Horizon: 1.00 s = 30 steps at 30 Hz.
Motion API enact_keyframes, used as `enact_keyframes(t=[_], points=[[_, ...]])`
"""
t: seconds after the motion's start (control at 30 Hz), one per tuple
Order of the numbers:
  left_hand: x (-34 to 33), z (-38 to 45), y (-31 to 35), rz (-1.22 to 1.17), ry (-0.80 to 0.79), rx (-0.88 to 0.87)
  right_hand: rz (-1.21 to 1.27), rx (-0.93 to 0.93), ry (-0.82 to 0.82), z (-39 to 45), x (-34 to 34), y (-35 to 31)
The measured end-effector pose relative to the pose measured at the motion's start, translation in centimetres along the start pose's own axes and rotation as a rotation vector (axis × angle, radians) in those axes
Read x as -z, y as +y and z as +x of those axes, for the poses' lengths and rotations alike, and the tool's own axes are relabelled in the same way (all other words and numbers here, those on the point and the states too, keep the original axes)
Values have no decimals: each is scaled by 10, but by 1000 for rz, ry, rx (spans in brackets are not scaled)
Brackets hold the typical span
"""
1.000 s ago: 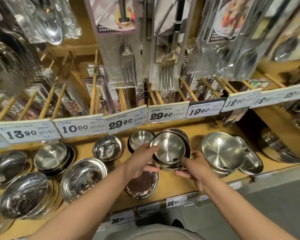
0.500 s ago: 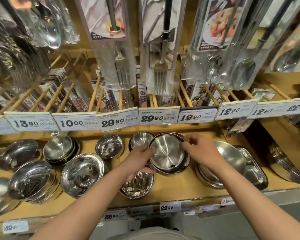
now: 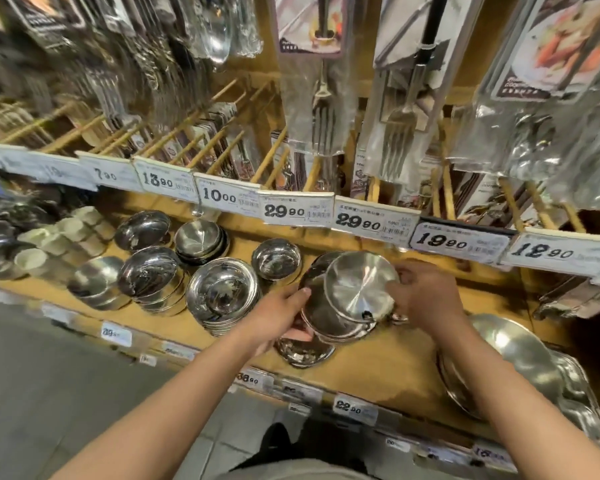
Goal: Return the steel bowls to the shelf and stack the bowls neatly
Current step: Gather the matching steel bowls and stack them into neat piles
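This is a shop. White price tags (image 3: pixel 376 222) with big numbers like 29.90 run along the wooden shelf (image 3: pixel 388 362). Many shiny bowls (image 3: pixel 222 292) sit there in piles. Above them, forks (image 3: pixel 323 126) in clear packs hang on wooden pegs (image 3: pixel 271 164).

- I read "7.90" on the white price tag (image 3: pixel 109 174) on the upper rail's left side.
- Next right, tag (image 3: pixel 160 181) says "13.90".
- Then "10.00" on tag (image 3: pixel 222 198).
- Two tags, (image 3: pixel 293 211) and (image 3: pixel 369 223), both read "29.90".
- The dark-edged tag (image 3: pixel 459 242) gives "19.90".
- Tag (image 3: pixel 551 253) shows "12.90".
- On the lower shelf edge, label (image 3: pixel 352 407) reads "22.90"; the other labels there are too blurred.
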<state>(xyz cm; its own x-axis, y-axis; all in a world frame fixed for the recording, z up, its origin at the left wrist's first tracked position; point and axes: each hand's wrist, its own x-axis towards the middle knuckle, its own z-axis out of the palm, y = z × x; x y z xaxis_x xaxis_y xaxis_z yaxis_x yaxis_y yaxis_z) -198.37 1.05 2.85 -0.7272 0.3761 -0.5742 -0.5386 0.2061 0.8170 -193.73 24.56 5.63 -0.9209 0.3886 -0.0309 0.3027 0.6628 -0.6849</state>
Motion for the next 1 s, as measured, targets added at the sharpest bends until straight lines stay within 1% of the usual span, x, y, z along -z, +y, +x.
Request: enact_keyframes(t=[0.03, 0.1, 0.17, 0.2, 0.3, 0.4, 0.63, 0.77, 0.93, 1.0], points=[[7, -6, -1, -6, 54, -3, 48, -16, -50, 5, 1, 1], [23, -20, -2, -55, 148, -17, 183, -80, -223, 6, 3, -5], [39, -34, -1, -112, 202, -49, 466, -179, -306, 7, 2, -10], [46, -39, 0, -144, 229, -63, 604, -236, -312, 6, 0, -14], [70, -54, 4, -198, 303, -91, 839, -382, -300, -3, -6, -15], [106, -65, 4, -229, 364, -108, 815, -416, -324, -18, -15, -22], [190, -71, -3, -330, 383, -125, 856, -530, -236, -34, -68, -71], [255, -79, -5, -363, 400, -95, 849, -544, -150, -42, -110, -110], [338, -88, -2, -403, 432, -86, 825, -502, -134, -50, -160, -159], [361, -90, 0, -439, 438, -99, 884, -531, -102, -58, -172, -171]])
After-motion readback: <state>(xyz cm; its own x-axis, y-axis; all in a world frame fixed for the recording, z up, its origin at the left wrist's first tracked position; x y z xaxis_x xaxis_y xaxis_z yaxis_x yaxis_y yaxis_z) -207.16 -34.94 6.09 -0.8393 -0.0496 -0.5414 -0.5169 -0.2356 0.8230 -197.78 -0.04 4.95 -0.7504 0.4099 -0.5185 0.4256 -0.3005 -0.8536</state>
